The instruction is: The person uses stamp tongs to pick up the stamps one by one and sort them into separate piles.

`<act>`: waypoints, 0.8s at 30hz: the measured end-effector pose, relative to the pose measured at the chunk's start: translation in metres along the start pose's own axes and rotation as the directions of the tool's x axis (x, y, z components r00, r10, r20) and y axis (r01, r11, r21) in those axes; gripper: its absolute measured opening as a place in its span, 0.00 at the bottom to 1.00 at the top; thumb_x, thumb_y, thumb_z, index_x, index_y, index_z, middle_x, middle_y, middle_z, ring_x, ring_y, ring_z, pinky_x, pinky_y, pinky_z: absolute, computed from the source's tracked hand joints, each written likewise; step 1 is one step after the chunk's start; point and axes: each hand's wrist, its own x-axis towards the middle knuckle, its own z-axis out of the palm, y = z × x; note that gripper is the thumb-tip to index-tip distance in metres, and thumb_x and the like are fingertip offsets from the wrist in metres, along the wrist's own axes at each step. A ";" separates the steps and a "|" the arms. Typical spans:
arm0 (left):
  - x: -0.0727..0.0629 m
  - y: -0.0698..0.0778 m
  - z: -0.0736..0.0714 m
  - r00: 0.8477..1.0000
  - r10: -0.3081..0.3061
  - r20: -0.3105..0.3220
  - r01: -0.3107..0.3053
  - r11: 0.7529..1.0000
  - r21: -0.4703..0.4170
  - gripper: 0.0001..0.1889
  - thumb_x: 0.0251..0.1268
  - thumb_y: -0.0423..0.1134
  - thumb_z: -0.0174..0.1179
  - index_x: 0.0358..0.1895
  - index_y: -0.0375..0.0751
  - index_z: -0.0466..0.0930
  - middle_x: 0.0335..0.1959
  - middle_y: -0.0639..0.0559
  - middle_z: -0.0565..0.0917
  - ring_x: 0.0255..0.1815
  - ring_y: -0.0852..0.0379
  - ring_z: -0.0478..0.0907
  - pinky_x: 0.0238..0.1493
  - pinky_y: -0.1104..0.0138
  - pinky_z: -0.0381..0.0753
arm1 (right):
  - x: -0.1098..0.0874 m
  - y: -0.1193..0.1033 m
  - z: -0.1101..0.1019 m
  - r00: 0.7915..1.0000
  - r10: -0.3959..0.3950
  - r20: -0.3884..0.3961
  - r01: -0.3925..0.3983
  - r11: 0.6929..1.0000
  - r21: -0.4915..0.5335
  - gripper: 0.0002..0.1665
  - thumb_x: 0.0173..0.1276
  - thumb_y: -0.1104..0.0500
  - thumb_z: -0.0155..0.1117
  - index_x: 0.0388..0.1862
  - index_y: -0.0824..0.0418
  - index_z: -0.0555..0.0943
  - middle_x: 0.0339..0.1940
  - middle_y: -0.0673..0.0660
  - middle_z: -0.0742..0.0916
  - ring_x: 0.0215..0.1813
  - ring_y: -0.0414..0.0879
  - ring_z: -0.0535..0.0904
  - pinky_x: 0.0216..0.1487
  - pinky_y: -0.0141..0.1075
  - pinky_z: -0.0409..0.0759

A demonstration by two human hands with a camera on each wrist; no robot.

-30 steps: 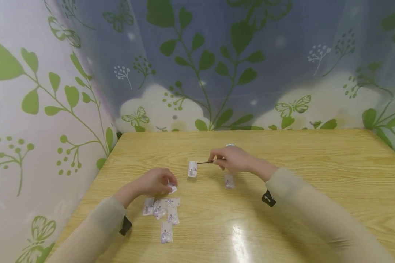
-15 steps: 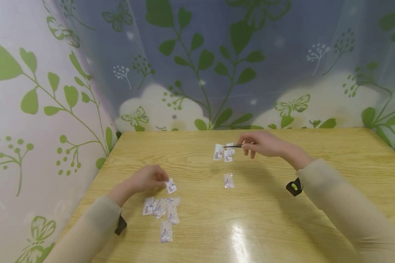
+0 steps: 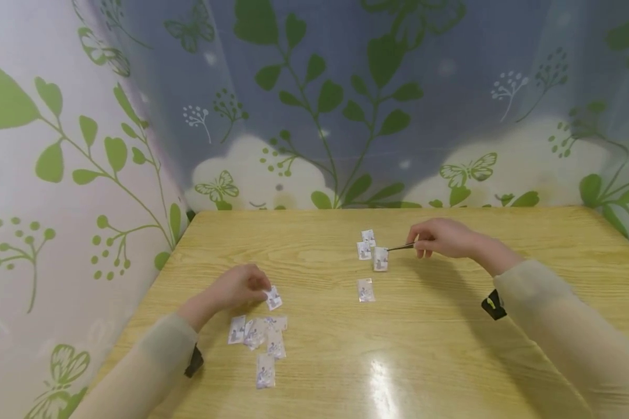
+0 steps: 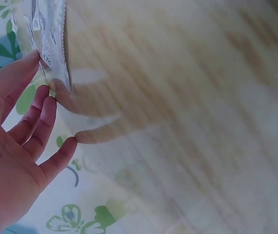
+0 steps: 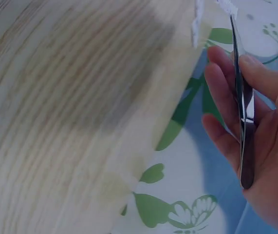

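Backdrop: white and blue cloth printed with green leaves and butterflies (image 3: 293,75) is hung along the far and left edges of the table.
Table: light-brown, wood-grained tabletop (image 3: 320,349); a bright patch of glare is reflected toward the near edge.
Left hand: a small white rectangular packet with grey print and a glossy wrapper (image 3: 274,297) is pinched at one corner by the fingertips of the left hand (image 3: 236,289), over the left half of the table. In the left wrist view, a serrated edge is shown on the packet, and the other fingers are held loosely bent.
Right hand: slim, dark metal tweezers (image 3: 400,247) are gripped between thumb and fingers of the right hand (image 3: 442,238), right of the table's middle.
Tweezer tips: a white rectangular printed sachet (image 3: 381,259) is met at its upper right corner; whether the table is touched by it cannot be told.
Far packets: two small white printed squares (image 3: 365,244) are set close together toward the far edge, just left of the tweezers.
Lone packet: one pale rectangular printed pouch (image 3: 366,290) is laid nearer the near edge than the sachet.
Left group: several pale, glossy printed packs (image 3: 262,333) are spread partly overlapping, nearer the left edge.
Sleeves: both wrists are covered by cream cloth sleeves (image 3: 571,331), with a black band (image 3: 494,304) worn at each.
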 end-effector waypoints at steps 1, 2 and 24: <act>0.000 0.000 0.000 1.000 0.001 -0.003 -0.001 1.000 -0.001 0.06 0.58 0.36 0.68 0.38 0.46 0.84 0.37 0.57 0.80 0.43 0.55 0.78 0.51 0.54 0.76 | 0.002 0.002 0.002 1.000 -0.002 -0.009 0.001 1.000 -0.024 0.07 0.74 0.63 0.55 0.45 0.60 0.79 0.30 0.50 0.86 0.35 0.46 0.82 0.37 0.43 0.78; -0.001 -0.001 0.000 1.000 -0.001 -0.004 0.001 1.000 -0.005 0.06 0.58 0.36 0.68 0.38 0.46 0.84 0.37 0.57 0.80 0.43 0.55 0.78 0.51 0.55 0.76 | 0.004 0.004 0.003 1.000 -0.001 -0.015 0.001 0.999 -0.040 0.07 0.74 0.63 0.55 0.45 0.60 0.80 0.30 0.49 0.86 0.35 0.46 0.82 0.37 0.43 0.78; -0.004 -0.002 0.001 0.999 0.015 -0.029 -0.015 1.000 0.000 0.05 0.58 0.36 0.69 0.37 0.46 0.84 0.35 0.59 0.79 0.40 0.57 0.77 0.49 0.56 0.76 | 0.035 0.023 0.006 0.999 -0.031 -0.044 0.024 0.987 -0.156 0.09 0.71 0.68 0.55 0.44 0.60 0.81 0.27 0.47 0.84 0.33 0.44 0.80 0.36 0.45 0.77</act>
